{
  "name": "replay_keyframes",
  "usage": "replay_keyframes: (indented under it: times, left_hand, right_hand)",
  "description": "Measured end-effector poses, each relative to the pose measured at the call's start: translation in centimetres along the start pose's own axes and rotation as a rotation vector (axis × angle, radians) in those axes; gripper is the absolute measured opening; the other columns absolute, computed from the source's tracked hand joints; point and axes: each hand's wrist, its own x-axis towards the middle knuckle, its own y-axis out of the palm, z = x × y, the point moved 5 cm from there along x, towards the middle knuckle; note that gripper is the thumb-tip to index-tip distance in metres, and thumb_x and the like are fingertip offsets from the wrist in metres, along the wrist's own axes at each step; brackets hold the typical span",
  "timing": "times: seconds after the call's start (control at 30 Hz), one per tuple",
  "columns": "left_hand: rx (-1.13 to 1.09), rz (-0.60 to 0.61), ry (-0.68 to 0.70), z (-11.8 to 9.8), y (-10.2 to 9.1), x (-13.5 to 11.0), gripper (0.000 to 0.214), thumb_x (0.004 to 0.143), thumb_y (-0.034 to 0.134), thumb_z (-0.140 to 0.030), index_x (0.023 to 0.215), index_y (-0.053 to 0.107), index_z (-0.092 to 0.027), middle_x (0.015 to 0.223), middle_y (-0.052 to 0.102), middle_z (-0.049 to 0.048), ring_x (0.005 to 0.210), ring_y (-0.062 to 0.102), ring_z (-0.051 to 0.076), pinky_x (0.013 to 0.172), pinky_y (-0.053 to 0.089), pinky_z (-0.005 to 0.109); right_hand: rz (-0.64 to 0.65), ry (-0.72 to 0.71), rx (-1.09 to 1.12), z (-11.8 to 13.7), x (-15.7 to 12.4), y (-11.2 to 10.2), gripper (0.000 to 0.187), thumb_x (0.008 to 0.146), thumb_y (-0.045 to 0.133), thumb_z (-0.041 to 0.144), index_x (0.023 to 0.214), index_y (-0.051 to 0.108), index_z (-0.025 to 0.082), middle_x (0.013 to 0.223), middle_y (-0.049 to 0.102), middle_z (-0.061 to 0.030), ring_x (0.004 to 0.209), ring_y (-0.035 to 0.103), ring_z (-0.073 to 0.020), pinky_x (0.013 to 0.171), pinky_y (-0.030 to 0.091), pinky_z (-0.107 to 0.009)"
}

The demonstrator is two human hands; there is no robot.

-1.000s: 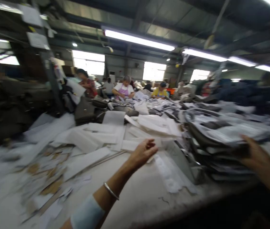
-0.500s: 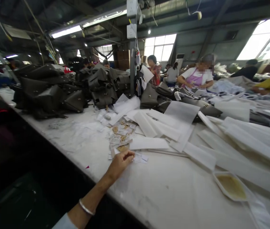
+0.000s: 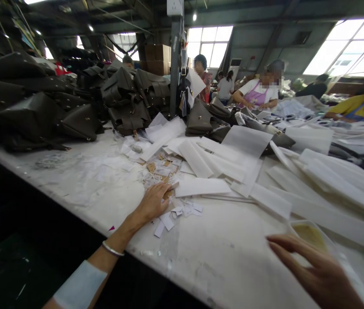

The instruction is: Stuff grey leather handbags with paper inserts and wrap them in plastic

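While the left hand (image 3: 152, 201) rests by small cards (image 3: 167, 220) on the white table (image 3: 217, 257), its grip impossible to tell, the right hand (image 3: 317, 268), fingers and thumb apart, hangs near a shallow tray (image 3: 302, 222)

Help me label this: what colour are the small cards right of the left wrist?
White. The cards show best in the head view.
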Motion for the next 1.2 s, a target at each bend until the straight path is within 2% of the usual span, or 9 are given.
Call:
replay_keyframes:
  times: [0.17,0.3,0.5,0.67,0.77,0.87,0.97,1.03,1.2]
  left_hand:
    - [0.022,-0.053,-0.01,1.7,-0.7,0.6,0.039,0.077,0.042,0.0,0.103,0.066,-0.017,0.102,0.069,0.0077,0.101,0.06,0.021,0.101,0.042,0.04]
    - [0.024,-0.072,-0.057,3.8,-1.6,0.1,0.03,0.078,0.04,-0.001,0.084,0.064,-0.018,0.09,0.068,0.0063,0.091,0.059,0.02,0.089,0.045,0.036]
    - [0.023,-0.073,-0.053,3.5,-2.6,0.1,0.028,0.078,0.042,0.0,0.074,0.062,-0.019,0.08,0.066,0.0047,0.084,0.059,0.019,0.094,0.042,0.037]
    - [-0.033,-0.022,0.046,0.7,-1.6,0.4,0.022,0.086,0.055,-0.018,0.106,0.063,-0.02,0.115,0.067,0.0069,0.114,0.057,0.024,0.111,0.03,0.045]
    - [-0.064,0.034,0.076,-0.4,-0.5,0.3,0.039,0.082,0.066,-0.029,0.119,0.057,-0.02,0.124,0.062,0.0097,0.122,0.052,0.027,0.112,0.029,0.049]
    - [-0.12,0.064,0.111,-1.3,0.1,-0.2,0.035,0.08,0.066,-0.025,0.114,0.059,-0.021,0.119,0.063,0.0074,0.119,0.054,0.025,0.115,0.023,0.05]
    - [-0.211,0.129,0.187,-2.7,0.1,-1.4,0.024,0.081,0.065,-0.021,0.105,0.063,-0.022,0.107,0.065,0.0038,0.11,0.057,0.022,0.115,0.023,0.047]
    - [-0.279,0.192,0.263,-4.0,0.0,-2.4,0.019,0.083,0.063,-0.019,0.102,0.064,-0.022,0.103,0.066,0.003,0.105,0.058,0.02,0.11,0.03,0.042]
    - [-0.408,0.317,0.372,-6.0,0.6,-4.7,0.016,0.089,0.056,-0.014,0.098,0.067,-0.021,0.097,0.067,0.0038,0.096,0.06,0.018,0.09,0.043,0.029]
  right_hand:
    - [0.427,-0.223,-0.147,5.0,6.6,12.7,0.023,0.087,0.059,0.022,0.108,0.068,0.022,0.108,0.071,-0.0088,0.098,0.067,-0.0231,0.087,0.054,-0.034]
    - [0.631,-0.208,-0.397,6.1,10.0,18.0,0.013,0.082,0.06,0.012,0.089,0.069,0.019,0.094,0.071,-0.0121,0.089,0.065,-0.0259,0.073,0.051,-0.031]
    - [0.627,-0.231,-0.404,4.5,11.6,18.5,0.023,0.084,0.052,0.006,0.079,0.07,0.019,0.085,0.068,-0.0111,0.081,0.062,-0.0229,0.067,0.044,-0.029]
    - [0.738,-0.237,-0.077,5.3,10.6,18.0,0.026,0.076,0.055,0.004,0.078,0.074,0.022,0.084,0.07,-0.0038,0.083,0.063,-0.0187,0.073,0.045,-0.026]
    - [0.744,-0.148,0.039,4.9,10.4,18.0,0.03,0.073,0.053,0.003,0.079,0.074,0.022,0.083,0.071,-0.002,0.081,0.064,-0.0178,0.076,0.047,-0.027]
    - [0.586,-0.052,-0.012,3.3,11.6,18.4,0.044,0.073,0.05,0.005,0.109,0.071,0.018,0.1,0.071,-0.0084,0.078,0.063,-0.0187,0.079,0.05,-0.032]
    - [0.402,0.004,0.041,2.1,13.3,18.7,0.074,0.073,0.052,0.009,0.146,0.043,0.017,0.135,0.056,-0.0171,0.08,0.064,-0.0175,0.085,0.051,-0.037]
    - [0.324,0.06,0.124,1.5,14.5,18.8,0.082,0.074,0.055,0.013,0.152,0.031,0.02,0.147,0.045,-0.0179,0.085,0.066,-0.0179,0.086,0.053,-0.037]
    - [0.436,0.135,0.2,1.9,15.4,19.4,0.048,0.079,0.058,0.02,0.126,0.063,0.019,0.123,0.067,-0.0116,0.098,0.067,-0.0236,0.084,0.054,-0.037]
